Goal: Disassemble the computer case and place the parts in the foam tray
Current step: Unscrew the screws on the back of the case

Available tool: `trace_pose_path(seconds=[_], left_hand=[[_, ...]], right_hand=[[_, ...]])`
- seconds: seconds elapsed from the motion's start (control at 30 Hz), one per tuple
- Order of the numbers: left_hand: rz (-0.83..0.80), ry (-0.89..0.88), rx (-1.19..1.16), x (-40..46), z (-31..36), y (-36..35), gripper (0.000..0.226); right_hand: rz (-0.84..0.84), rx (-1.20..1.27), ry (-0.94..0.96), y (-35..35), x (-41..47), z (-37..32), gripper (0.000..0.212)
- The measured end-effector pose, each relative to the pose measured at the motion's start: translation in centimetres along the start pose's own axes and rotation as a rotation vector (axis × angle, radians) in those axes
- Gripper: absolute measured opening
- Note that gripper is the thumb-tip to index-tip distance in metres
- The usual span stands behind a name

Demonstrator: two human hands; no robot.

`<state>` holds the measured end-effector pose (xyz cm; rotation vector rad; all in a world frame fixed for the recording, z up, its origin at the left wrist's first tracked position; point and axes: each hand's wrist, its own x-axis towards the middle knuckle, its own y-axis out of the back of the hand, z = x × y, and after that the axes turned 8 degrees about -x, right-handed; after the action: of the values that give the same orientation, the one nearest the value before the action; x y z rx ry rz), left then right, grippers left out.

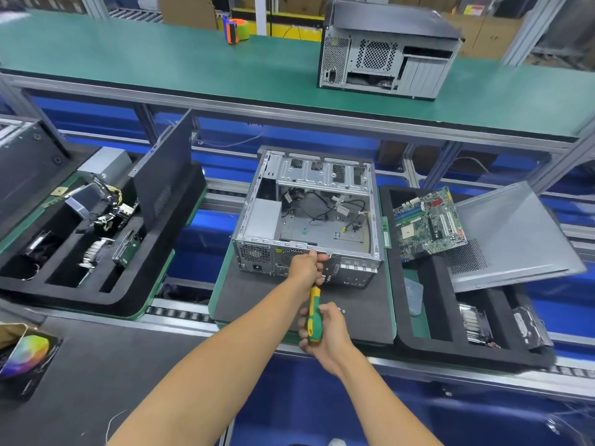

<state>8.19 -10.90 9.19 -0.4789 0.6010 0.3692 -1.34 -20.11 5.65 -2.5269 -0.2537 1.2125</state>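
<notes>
An open, mostly stripped computer case [309,214] lies on a black mat [257,304] in the middle, with loose cables inside. My left hand [307,265] grips the near top edge of the case at its rear panel. My right hand [325,333] holds a green and yellow screwdriver [314,313], whose tip points up at the rear panel and is hidden behind my left hand. A black foam tray [418,346] on the right holds a green motherboard [429,223], a grey side panel [512,236] and other parts.
Another foam tray [106,297] on the left holds a power supply, cables, a heatsink and an upright black panel [164,185]. A second computer case [386,49] and a tape dispenser [238,30] stand on the green shelf above. A colourful box [25,355] sits at the lower left.
</notes>
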Motion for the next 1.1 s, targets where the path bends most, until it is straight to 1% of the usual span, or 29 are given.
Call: trace_pose_path(seconds=[0.03,0.1,0.17,0.23,0.3,0.37,0.43,0.47,0.5,0.53,0.6,0.63,0.7,0.8,0.87,0.97,1.03,1.1], left_hand=[[0.0,0.0,-0.008,0.0,0.0,0.0,0.044],[-0.007,-0.002,-0.014,-0.1,0.1,0.0,0.044],[-0.01,-0.005,-0.018,-0.2,0.1,0.0,0.043],[-0.005,-0.002,-0.021,-0.4,0.1,-0.1,0.043],[-0.001,0.001,-0.024,-0.5,0.2,-0.3,0.044],[-0.001,0.005,-0.02,-0.5,0.4,-0.4,0.043],[0.001,0.007,-0.02,-0.5,0.4,-0.4,0.043],[0.003,0.006,-0.019,-0.5,0.4,-0.3,0.042],[0.005,0.008,-0.018,-0.6,0.4,-0.3,0.042],[0.003,0.01,-0.019,-0.6,0.3,-0.3,0.043],[-0.007,0.006,-0.038,-0.8,0.2,-0.3,0.044],[-0.012,0.001,-0.051,-0.8,0.3,-0.3,0.044],[-0.025,0.006,-0.079,-0.9,0.5,-0.5,0.045],[-0.061,0.059,-0.152,-0.9,0.4,-0.8,0.048],[-0.043,0.007,-0.09,-0.7,0.0,-0.2,0.047],[0.008,-0.101,0.092,-0.4,-1.3,1.6,0.038],[-0.007,-0.126,0.205,-0.5,-2.5,2.8,0.032],[-0.029,-0.148,0.378,-0.6,-3.7,3.7,0.027]], right_hand=[[-0.024,-0.005,0.001,0.2,-0.1,0.2,0.035],[-0.019,0.031,-0.01,0.4,-0.1,0.6,0.038],[0.039,0.06,0.007,0.0,-0.2,0.7,0.026],[0.12,-0.003,0.07,0.0,0.0,0.6,0.002],[0.127,-0.021,0.107,0.0,0.1,0.3,0.012],[0.086,0.025,0.064,-0.1,-0.1,0.0,0.006],[0.053,0.041,0.027,0.0,-0.2,0.0,0.027],[0.067,0.033,0.032,-0.1,-0.2,0.0,0.032],[0.085,0.014,0.043,-0.2,-0.2,0.2,0.032],[0.122,-0.009,0.061,-0.2,-0.3,0.4,0.027],[0.194,-0.054,0.111,-0.1,-0.1,0.6,0.007],[0.218,-0.068,0.137,0.0,-0.1,0.7,0.003],[0.24,-0.071,0.153,0.3,-0.1,0.6,0.011],[0.254,-0.06,0.15,0.6,-0.2,0.4,0.012],[0.278,-0.046,0.138,0.9,-0.2,0.7,0.011],[0.29,-0.018,0.121,1.6,-0.5,1.2,0.009],[0.292,-0.017,0.124,2.0,-0.7,1.3,0.009],[0.294,-0.02,0.13,2.4,-1.0,1.3,0.009]])
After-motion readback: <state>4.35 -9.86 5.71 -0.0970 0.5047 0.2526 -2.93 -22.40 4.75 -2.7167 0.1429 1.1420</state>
